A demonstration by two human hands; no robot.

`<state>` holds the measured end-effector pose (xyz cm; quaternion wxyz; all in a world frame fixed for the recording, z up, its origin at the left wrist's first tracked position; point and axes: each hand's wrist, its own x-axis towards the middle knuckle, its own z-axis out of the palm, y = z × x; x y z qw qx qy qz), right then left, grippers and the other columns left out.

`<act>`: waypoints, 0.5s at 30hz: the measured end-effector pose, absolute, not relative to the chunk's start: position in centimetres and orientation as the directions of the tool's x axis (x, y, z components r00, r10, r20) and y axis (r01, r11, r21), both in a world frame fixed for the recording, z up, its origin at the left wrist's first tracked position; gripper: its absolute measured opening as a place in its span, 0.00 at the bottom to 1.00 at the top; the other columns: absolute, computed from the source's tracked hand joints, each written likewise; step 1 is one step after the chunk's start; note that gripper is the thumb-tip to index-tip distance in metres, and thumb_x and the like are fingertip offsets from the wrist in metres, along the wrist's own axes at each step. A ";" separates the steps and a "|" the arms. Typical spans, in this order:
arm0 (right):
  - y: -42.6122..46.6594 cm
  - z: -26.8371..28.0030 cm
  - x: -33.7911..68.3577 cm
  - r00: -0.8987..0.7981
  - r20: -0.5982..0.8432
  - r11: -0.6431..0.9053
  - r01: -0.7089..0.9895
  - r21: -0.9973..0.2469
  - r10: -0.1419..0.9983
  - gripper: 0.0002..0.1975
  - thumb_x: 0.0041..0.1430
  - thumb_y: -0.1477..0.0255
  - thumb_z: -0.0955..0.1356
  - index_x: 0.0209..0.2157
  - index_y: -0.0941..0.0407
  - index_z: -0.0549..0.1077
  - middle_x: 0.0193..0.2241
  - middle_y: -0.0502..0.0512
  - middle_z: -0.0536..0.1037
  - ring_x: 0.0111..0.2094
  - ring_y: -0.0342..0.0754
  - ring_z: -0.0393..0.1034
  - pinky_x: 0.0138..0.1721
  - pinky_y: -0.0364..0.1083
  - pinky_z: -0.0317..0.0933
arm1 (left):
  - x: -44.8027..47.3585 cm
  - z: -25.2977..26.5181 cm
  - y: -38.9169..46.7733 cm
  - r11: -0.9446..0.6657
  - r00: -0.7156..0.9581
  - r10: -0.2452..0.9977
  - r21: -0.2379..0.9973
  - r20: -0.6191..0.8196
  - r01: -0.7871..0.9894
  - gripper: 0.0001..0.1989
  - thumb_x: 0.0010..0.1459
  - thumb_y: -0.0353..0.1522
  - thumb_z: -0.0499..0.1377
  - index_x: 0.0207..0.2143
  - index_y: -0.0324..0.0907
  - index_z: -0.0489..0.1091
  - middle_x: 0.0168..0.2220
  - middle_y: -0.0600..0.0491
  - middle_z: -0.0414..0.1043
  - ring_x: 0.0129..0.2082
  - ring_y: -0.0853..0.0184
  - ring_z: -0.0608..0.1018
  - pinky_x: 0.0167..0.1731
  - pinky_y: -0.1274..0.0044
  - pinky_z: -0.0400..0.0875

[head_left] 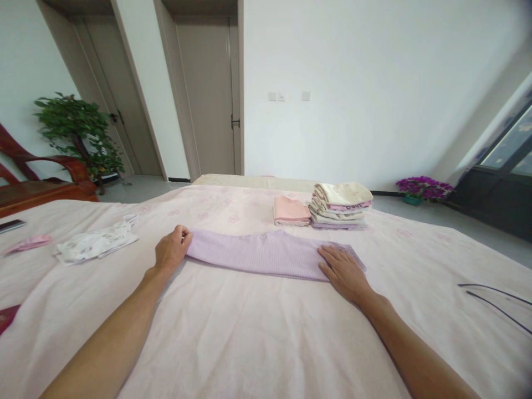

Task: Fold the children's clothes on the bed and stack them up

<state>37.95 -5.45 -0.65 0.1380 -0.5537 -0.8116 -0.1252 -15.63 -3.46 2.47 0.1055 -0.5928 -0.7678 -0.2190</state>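
Note:
A lilac ribbed garment (pixel 253 255) lies flat in a long folded strip across the bed; whether it is a top or trousers I cannot tell. My left hand (pixel 172 246) pinches its left end between closed fingers. On the right end rests my right hand (pixel 343 271), palm down with its fingers stretched out. Just beyond the garment sits a folded pink cloth (pixel 291 211). Beside that, touching or nearly so, stands a stack of folded clothes (pixel 341 206) in cream, white, pink and lilac.
The pale pink bedspread (pixel 257 338) carries a crumpled white printed garment (pixel 100 241), a small pink cloth (pixel 30 244) and a dark flat object (pixel 11 225) at left. Dark cords (pixel 499 296) lie at right. Beyond are a wooden chair (pixel 54 172) and potted plants.

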 end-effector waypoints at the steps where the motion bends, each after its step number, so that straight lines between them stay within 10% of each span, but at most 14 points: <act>1: -5.4 -0.7 38.0 -0.350 0.360 0.356 0.933 0.053 0.865 0.27 0.68 0.56 0.55 0.63 0.51 0.63 0.61 0.56 0.67 0.62 0.55 0.59 0.63 0.58 0.49 | -15.6 2.4 -3.4 0.201 -0.271 0.862 0.203 0.429 0.959 0.13 0.65 0.43 0.48 0.43 0.47 0.66 0.38 0.53 0.78 0.35 0.63 0.78 0.29 0.77 0.60; 11: -5.4 -0.6 38.0 -0.352 0.341 0.356 0.933 0.055 0.872 0.27 0.68 0.57 0.55 0.63 0.52 0.63 0.62 0.57 0.66 0.62 0.55 0.58 0.64 0.59 0.48 | -16.3 1.7 -3.0 0.192 -0.247 0.923 0.205 0.295 0.960 0.11 0.63 0.41 0.52 0.41 0.47 0.68 0.40 0.54 0.78 0.37 0.64 0.78 0.29 0.78 0.62; 15: -5.5 -0.4 37.9 -0.351 0.341 0.356 0.933 0.049 0.872 0.27 0.68 0.56 0.55 0.62 0.52 0.64 0.62 0.57 0.66 0.62 0.55 0.58 0.63 0.59 0.49 | -16.4 2.0 -3.3 0.113 -0.187 0.868 0.184 0.460 0.977 0.13 0.62 0.39 0.53 0.45 0.44 0.69 0.45 0.50 0.76 0.42 0.61 0.77 0.40 0.73 0.68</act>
